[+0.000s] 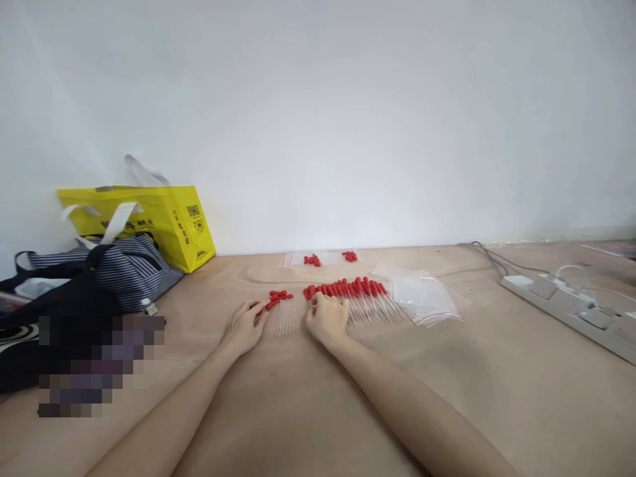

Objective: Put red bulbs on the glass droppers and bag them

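My left hand is closed, thumb and fingertips pinched on a red rubber bulb at the near edge of a small cluster of red bulbs. Several thin clear tubes lie side by side just right of this hand. My right hand is curled at the left end of a row of red-topped droppers, its fingertips on a dropper's red bulb. The palm hides part of that row. The droppers' clear stems fan out toward the lower right.
Clear plastic bags lie right of the droppers. Farther back, red bulbs rest on another clear bag by the wall. A yellow bag and a striped bag stand left. A power strip with cables lies right.
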`<action>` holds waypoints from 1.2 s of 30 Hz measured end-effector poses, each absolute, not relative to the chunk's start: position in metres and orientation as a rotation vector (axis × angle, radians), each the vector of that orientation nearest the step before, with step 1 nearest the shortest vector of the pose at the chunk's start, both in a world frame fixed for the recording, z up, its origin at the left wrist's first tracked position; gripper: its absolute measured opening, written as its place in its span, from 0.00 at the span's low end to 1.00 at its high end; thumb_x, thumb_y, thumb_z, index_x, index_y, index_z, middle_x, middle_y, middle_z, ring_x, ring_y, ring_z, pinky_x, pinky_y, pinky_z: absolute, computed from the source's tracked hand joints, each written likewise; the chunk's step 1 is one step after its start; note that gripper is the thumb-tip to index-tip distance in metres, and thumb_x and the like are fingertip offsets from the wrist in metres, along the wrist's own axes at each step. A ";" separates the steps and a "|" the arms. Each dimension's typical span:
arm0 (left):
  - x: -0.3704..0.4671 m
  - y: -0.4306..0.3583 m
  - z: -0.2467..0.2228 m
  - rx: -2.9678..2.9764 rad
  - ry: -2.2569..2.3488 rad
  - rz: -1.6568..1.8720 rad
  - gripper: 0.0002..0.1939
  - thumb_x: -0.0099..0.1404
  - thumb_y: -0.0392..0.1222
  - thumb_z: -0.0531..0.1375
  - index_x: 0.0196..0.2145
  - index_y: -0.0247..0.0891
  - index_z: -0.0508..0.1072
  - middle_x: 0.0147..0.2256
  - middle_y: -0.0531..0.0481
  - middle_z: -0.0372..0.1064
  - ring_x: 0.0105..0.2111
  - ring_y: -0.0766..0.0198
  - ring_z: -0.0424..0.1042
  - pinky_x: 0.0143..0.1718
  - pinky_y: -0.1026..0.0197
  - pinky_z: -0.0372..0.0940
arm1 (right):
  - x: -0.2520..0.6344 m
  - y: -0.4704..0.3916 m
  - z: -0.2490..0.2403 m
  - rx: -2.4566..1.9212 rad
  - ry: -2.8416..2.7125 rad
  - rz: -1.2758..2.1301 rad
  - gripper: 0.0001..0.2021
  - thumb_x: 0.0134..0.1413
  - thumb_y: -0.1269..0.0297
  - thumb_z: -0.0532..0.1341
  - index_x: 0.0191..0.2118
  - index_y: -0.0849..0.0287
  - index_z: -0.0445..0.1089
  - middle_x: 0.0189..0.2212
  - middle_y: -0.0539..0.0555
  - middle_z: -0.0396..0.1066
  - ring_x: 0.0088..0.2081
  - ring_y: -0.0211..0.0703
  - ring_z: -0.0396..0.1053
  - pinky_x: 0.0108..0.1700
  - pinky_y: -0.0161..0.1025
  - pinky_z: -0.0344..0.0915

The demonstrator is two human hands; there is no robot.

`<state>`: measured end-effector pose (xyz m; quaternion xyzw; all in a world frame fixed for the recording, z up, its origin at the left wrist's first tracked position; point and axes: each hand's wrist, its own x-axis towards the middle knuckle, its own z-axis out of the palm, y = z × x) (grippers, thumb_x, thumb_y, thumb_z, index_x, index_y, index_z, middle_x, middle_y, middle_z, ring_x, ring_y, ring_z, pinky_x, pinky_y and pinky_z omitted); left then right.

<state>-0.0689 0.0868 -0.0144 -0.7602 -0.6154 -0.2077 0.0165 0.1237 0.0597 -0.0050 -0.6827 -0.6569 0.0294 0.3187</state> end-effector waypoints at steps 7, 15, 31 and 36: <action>-0.070 0.087 -0.012 -2.361 -1.894 -0.740 0.13 0.58 0.41 0.51 0.40 0.36 0.68 0.37 0.45 0.66 0.38 0.59 0.66 0.40 0.59 0.61 | 0.122 0.062 -0.004 -1.821 -1.782 0.078 0.08 0.47 0.67 0.53 0.31 0.57 0.68 0.30 0.54 0.71 0.36 0.44 0.65 0.40 0.43 0.44; -0.069 0.088 -0.010 -2.307 -1.929 -0.819 0.10 0.57 0.40 0.51 0.35 0.35 0.67 0.33 0.46 0.67 0.36 0.59 0.67 0.37 0.60 0.61 | 0.096 0.065 0.005 -1.903 -1.854 0.096 0.13 0.48 0.60 0.52 0.31 0.61 0.70 0.32 0.59 0.71 0.38 0.48 0.65 0.43 0.46 0.45; -0.072 0.088 -0.013 -2.155 -1.970 -1.106 0.13 0.57 0.34 0.48 0.41 0.36 0.62 0.37 0.45 0.67 0.38 0.59 0.68 0.39 0.59 0.63 | 0.106 0.048 0.018 -1.995 -2.120 0.083 0.12 0.50 0.70 0.51 0.35 0.67 0.70 0.34 0.64 0.70 0.40 0.51 0.64 0.45 0.45 0.46; -0.067 0.083 -0.009 -2.208 -1.830 -1.161 0.10 0.57 0.35 0.47 0.36 0.36 0.65 0.36 0.43 0.64 0.40 0.56 0.66 0.42 0.55 0.62 | 0.141 0.022 0.010 -1.763 -2.117 -0.100 0.12 0.53 0.69 0.48 0.35 0.68 0.66 0.34 0.64 0.67 0.38 0.50 0.61 0.38 0.42 0.51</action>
